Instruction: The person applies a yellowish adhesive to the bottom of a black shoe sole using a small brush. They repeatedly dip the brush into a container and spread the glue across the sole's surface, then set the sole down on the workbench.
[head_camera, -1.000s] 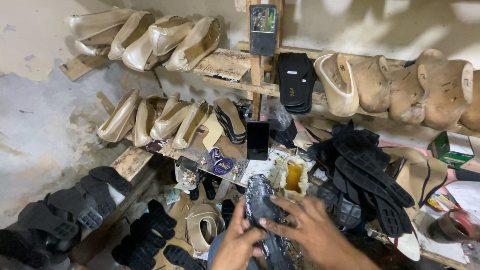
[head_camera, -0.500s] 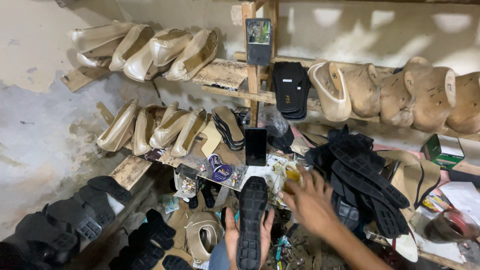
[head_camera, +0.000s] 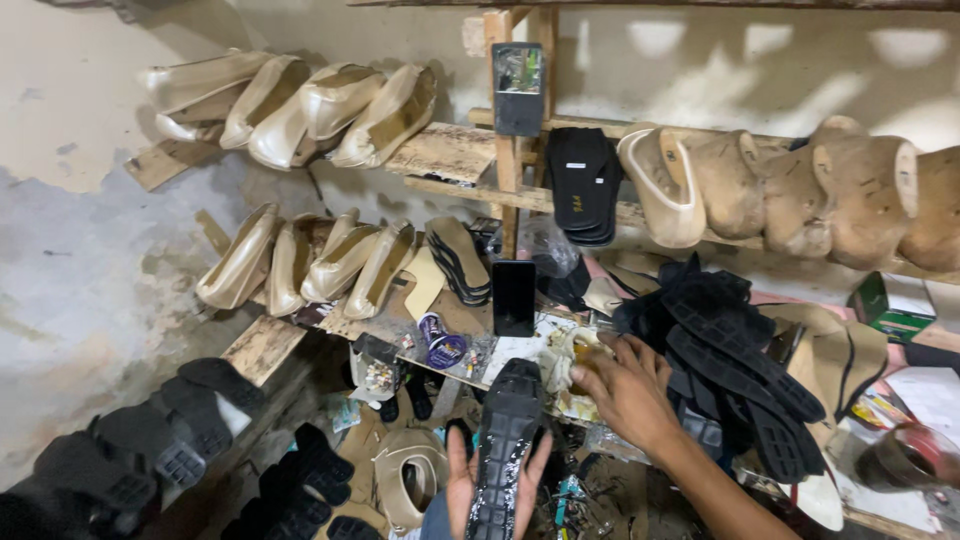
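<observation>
Cream shoe lasts (head_camera: 300, 105) lie in a row on the upper shelf, and more lasts (head_camera: 310, 262) lean on the lower shelf (head_camera: 440, 315). Black insoles (head_camera: 582, 185) hang by the wooden post (head_camera: 512, 190). Tan lasts (head_camera: 800, 190) stand to the right. A dark phone (head_camera: 513, 297) stands upright beside a small purple tin (head_camera: 440, 348). A pile of black soles (head_camera: 740, 360) is right of it.

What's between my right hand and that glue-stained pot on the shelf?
Nothing visible. The right hand is already at the yellowish pot, its fingers over the rim. The left hand holds the black sole below.
</observation>
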